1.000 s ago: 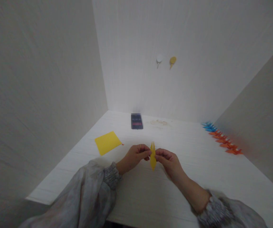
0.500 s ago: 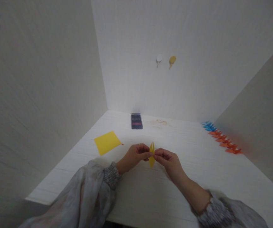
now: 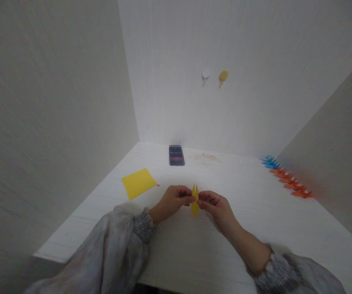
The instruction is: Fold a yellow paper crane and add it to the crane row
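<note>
Over a white tabletop (image 3: 176, 257), a yellow origami piece (image 3: 195, 210) is being pinched between left hand (image 3: 174, 201) and right hand (image 3: 217, 205), its long axis being pointed forward.

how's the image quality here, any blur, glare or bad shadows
Head view: dim light, no harsh glare, the near part of the table greyer than the back; head view: soft detail, so creases on the folded yellow paper are hard to read; head view: the dark rectangular object is pixelated, its surface unreadable.
</note>
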`<control>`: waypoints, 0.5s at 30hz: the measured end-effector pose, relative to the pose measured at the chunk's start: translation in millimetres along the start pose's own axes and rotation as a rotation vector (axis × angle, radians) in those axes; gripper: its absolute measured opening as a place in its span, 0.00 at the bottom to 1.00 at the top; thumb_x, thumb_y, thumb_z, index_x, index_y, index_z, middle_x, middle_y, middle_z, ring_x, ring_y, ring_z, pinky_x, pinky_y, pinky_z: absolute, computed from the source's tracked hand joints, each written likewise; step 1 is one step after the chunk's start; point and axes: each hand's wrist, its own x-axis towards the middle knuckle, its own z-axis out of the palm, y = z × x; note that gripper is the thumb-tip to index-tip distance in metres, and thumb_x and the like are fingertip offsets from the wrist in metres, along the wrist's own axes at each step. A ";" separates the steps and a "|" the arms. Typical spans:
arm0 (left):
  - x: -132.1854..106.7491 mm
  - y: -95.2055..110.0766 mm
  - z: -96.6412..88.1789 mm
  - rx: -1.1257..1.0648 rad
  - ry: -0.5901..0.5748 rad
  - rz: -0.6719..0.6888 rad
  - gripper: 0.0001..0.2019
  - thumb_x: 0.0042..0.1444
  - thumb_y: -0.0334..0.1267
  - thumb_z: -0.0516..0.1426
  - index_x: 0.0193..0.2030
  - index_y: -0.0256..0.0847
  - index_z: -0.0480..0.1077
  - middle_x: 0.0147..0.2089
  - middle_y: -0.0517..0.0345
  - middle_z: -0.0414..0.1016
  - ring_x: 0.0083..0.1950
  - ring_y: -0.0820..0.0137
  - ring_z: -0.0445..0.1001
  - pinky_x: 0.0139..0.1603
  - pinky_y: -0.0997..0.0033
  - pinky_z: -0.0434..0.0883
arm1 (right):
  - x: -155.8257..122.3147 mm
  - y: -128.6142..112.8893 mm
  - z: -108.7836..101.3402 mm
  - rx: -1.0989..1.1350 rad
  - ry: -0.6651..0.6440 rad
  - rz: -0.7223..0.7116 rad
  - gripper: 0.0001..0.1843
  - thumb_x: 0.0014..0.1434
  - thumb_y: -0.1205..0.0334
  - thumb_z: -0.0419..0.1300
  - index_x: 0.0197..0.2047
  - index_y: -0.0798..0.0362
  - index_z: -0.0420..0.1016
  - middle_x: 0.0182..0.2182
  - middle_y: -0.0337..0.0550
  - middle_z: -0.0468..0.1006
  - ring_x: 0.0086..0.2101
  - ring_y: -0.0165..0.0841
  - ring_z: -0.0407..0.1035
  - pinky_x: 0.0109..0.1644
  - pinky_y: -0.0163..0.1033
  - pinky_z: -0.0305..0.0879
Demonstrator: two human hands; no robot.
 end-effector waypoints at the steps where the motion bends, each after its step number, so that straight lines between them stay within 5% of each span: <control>1: 0.3 -0.4 -0.1 0.005 0.003 -0.002 0.10 0.38 0.38 0.61 0.24 0.33 0.69 0.22 0.61 0.68 0.22 0.80 0.63 0.26 0.78 0.61 | 0.1 0.4 0.0 0.000 -0.004 0.009 0.10 0.39 0.64 0.64 0.29 0.53 0.72 0.23 0.37 0.73 0.25 0.28 0.65 0.30 0.35 0.60; 15: -1.9 -0.2 1.5 0.128 0.006 -0.028 0.13 0.39 0.43 0.60 0.25 0.33 0.69 0.20 0.62 0.65 0.21 0.80 0.59 0.22 0.79 0.56 | 1.1 2.5 -0.1 -0.052 -0.002 -0.003 0.07 0.43 0.61 0.63 0.24 0.55 0.70 0.19 0.36 0.70 0.23 0.27 0.62 0.28 0.33 0.58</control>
